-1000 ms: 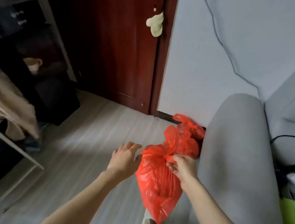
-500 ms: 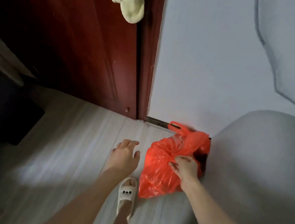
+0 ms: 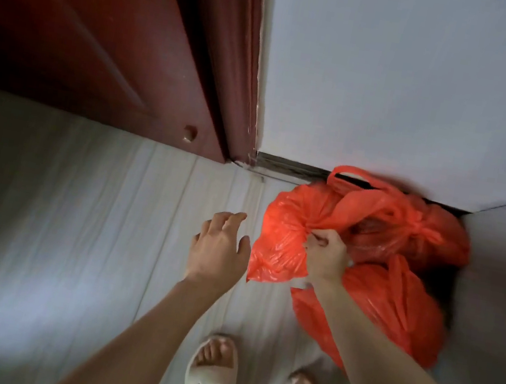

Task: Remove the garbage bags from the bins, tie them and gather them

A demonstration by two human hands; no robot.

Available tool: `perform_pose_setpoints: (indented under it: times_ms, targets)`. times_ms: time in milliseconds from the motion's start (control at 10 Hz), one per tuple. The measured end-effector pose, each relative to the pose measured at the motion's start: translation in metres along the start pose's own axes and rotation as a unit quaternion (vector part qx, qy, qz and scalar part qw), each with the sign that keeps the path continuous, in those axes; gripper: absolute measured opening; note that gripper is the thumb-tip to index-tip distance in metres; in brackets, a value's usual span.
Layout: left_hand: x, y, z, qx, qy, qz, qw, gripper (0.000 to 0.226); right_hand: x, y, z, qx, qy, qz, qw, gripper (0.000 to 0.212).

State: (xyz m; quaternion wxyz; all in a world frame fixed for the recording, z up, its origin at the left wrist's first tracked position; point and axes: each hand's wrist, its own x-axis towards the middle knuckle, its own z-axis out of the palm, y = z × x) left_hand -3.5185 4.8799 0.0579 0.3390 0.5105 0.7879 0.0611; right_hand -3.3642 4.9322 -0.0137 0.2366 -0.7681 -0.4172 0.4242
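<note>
The red garbage bag (image 3: pixel 283 240) is pinched at its gathered neck by the right hand (image 3: pixel 326 254) and held low at the floor's (image 3: pixel 104 234) wall corner, touching two tied bags, while the spread-fingered left hand (image 3: pixel 218 249) waits just left.

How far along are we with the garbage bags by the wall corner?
Done: two red bags, one against the wall and one nearer the feet, lie on the floor, the first with a knotted top. In hand: the right hand grips the gathered neck of a third red bag beside them; the left hand hovers open, holding nothing. Left: setting this bag down with the pile. No bins are in view, so I cannot tell if more remain.
</note>
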Motion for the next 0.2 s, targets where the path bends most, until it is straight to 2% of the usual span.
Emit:
perform_pose_setpoints:
  times_ms: [200]
  targets:
    - [0.0302,-0.0162,0.0395,0.035,-0.04,0.005,0.999,0.045,0.0214,0.0389,0.0358,-0.004,-0.069,0.041,0.997,0.02]
